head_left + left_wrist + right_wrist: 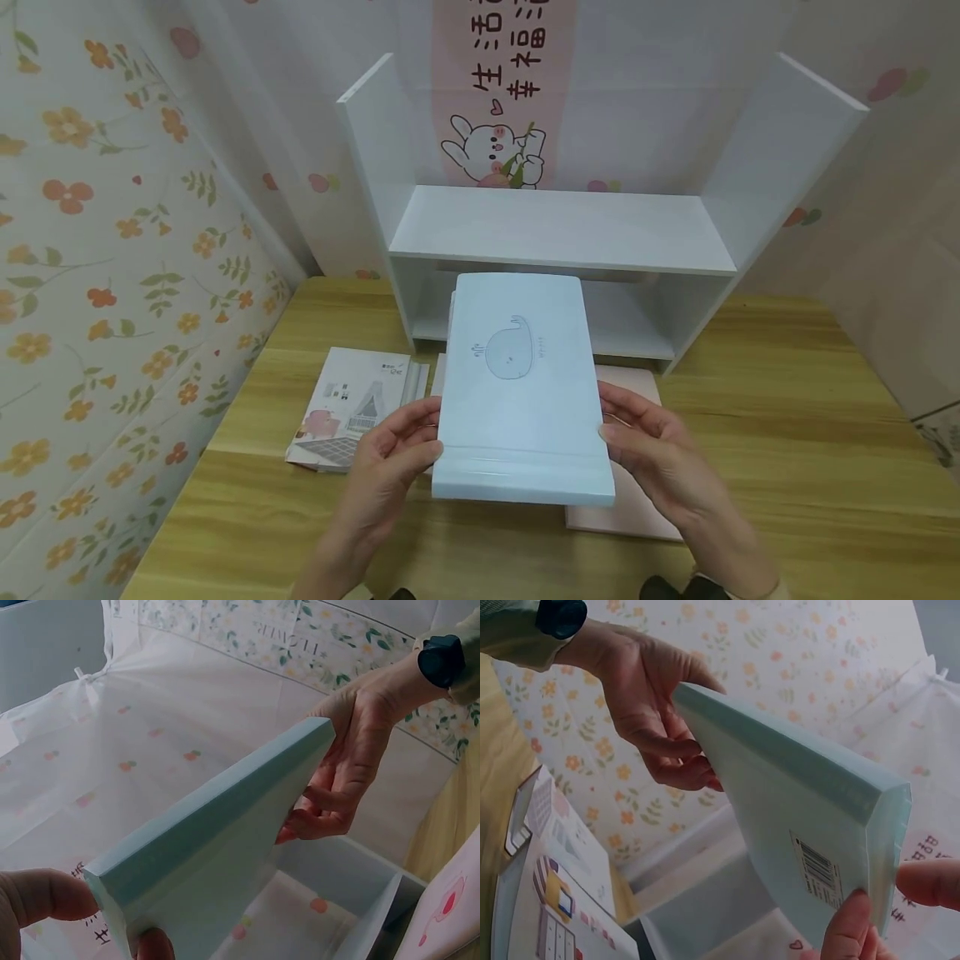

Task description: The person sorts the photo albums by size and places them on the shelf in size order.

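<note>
Both hands hold up a pale blue folder (525, 400) with a small whale drawing on its front. In the head view my left hand (393, 454) grips its left edge near the bottom, thumb on top and fingers beneath. Opposite, my right hand (663, 458) pinches the right edge the same way. The folder is tilted above the table, its thick spine-like edge toward me. On its underside, a barcode label (816, 868) shows in the right wrist view. Below it, partly covered, lies a pale pink book (626, 508).
Behind the folder stands a white two-level shelf (562, 229) with tall side panels. White illustrated books (352, 408) lie on the wooden table (810, 433) at the left. Patterned curtains (142, 275) hang at the left and back.
</note>
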